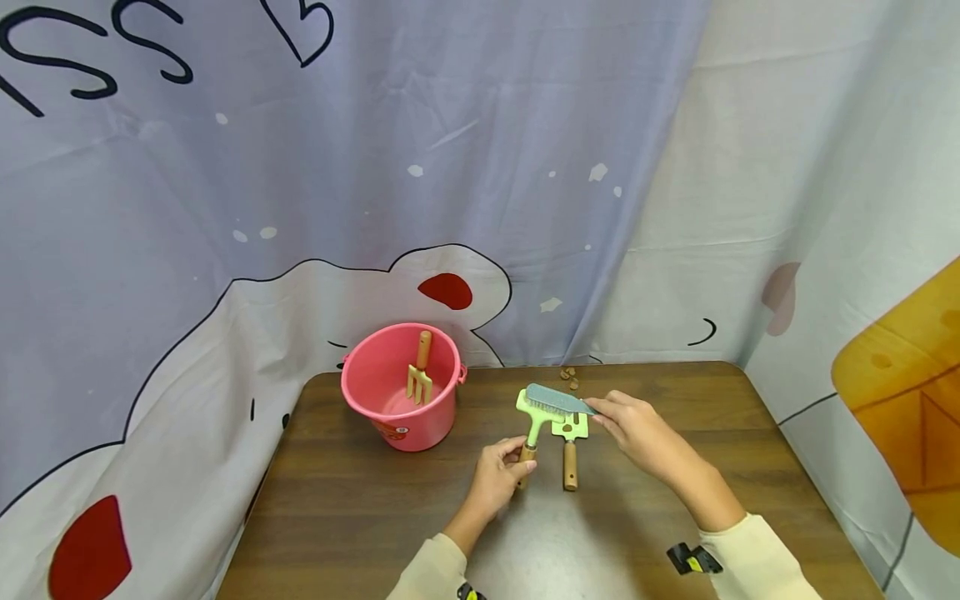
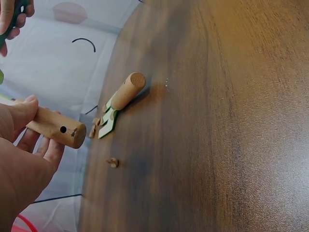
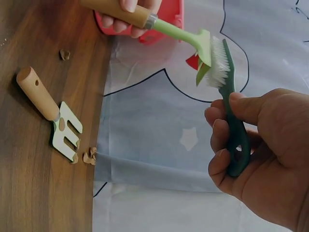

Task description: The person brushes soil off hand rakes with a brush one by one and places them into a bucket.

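Observation:
My left hand (image 1: 497,477) grips the wooden handle (image 2: 58,126) of a small garden tool with a light-green, T-shaped head (image 3: 204,48). In my right hand (image 1: 637,429) is a dark green scrub brush (image 3: 231,111), held by its handle with the fingers curled round it. The brush's white bristles (image 3: 218,65) meet the tool's head, and in the head view the brush's back covers part of that head. Below and between the hands, a green garden fork (image 1: 570,467) with a wooden handle lies on the table, its tines toward the back edge.
A pink bucket (image 1: 401,429) stands at the table's back left, with another small fork (image 1: 420,379) leaning inside it. Several brown, shell-like bits (image 3: 89,155) lie near the back edge of the wooden table (image 1: 337,517). A printed curtain (image 1: 480,125) hangs behind.

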`<state>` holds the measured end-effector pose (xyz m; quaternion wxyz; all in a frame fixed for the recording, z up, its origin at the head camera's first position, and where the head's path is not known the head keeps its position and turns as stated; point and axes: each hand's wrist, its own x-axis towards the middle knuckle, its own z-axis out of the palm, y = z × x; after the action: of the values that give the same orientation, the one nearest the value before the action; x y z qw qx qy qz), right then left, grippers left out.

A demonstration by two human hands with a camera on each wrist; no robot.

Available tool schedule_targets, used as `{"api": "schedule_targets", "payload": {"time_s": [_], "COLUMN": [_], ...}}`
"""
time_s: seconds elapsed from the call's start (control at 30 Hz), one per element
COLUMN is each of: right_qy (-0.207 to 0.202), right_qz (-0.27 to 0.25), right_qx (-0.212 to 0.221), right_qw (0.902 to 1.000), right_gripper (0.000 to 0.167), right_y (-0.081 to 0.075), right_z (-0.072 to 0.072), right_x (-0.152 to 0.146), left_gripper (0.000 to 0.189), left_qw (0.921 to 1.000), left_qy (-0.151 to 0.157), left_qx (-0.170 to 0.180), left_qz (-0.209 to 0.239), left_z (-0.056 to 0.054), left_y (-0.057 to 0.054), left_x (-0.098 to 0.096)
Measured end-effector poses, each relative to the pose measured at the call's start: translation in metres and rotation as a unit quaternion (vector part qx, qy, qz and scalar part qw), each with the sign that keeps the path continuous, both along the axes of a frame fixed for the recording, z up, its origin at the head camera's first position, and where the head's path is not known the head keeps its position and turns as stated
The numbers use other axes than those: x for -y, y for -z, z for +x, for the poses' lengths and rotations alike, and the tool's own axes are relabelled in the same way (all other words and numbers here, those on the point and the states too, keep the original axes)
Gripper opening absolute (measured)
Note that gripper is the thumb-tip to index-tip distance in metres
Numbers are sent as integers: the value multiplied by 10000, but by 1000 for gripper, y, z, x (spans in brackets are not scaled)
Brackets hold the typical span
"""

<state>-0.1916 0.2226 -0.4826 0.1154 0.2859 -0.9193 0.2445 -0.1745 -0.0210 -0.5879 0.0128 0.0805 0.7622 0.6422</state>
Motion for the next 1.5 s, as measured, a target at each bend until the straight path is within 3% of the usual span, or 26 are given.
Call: {"api": "schedule_targets", "payload": {"time_s": [0.27, 0.33, 0.5, 0.57, 0.77, 1.03, 1.33, 1.5], "right_qy": [135, 120, 88, 118, 434, 818, 1375, 1581], "right_qz": [81, 91, 215, 273, 511, 386, -207, -402], "right_qx": [-151, -166, -177, -119, 344, 313, 467, 303], "right_qw": [9998, 9997, 9996, 9995, 9972, 9954, 9892, 9861], "right_gripper": [27, 27, 27, 26, 27, 24, 25, 23], "right_y": [5, 7, 11, 13, 27, 57, 81, 92], "right_z": [-1, -3, -10, -13, -16, -7, 7, 14], "right_x": [-2, -3, -4, -4, -13, -36, -58, -64], "left_gripper": [34, 33, 32, 32, 31, 32, 31, 30], "left_qw": [9988, 9991, 9995, 9993, 9983, 9988, 9977, 9902], "left_qy": [153, 196, 259, 303, 491, 418, 350, -133], "left_qx": [86, 63, 16, -6, 13, 10, -423, -924], "left_qz": [447, 365, 169, 229, 299, 263, -400, -1042], "left_z": [-5, -3, -2, -4, -4, -6, -6, -5], "left_y": [11, 5, 5, 13, 14, -3, -32, -48], "left_x": [6, 6, 6, 7, 12, 29, 59, 78]}}
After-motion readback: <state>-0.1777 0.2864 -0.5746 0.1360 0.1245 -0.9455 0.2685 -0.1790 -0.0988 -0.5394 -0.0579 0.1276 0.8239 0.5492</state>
